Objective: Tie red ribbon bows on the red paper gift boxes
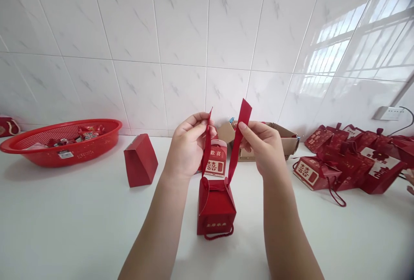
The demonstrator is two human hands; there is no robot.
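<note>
A small red gift box [216, 211] stands upright on the white table in front of me, with a dark red cord handle hanging at its front. A red ribbon [235, 152] passes through its top, and both ends rise from there. My left hand [193, 140] pinches the left end between thumb and fingers. The right end is pinched in my right hand [260, 142], its cut tip sticking up above the thumb. Behind the ribbon stands another red box [216, 163] with light lettering, partly hidden by my left hand.
A red plastic basket [110, 142] holding wrapped sweets sits at the left. Beside it stands a plain red box [141, 161]. An open cardboard box [286, 144] is behind my right hand. Several red gift boxes [347, 168] crowd the right, where part of another person's hand [410, 180] shows.
</note>
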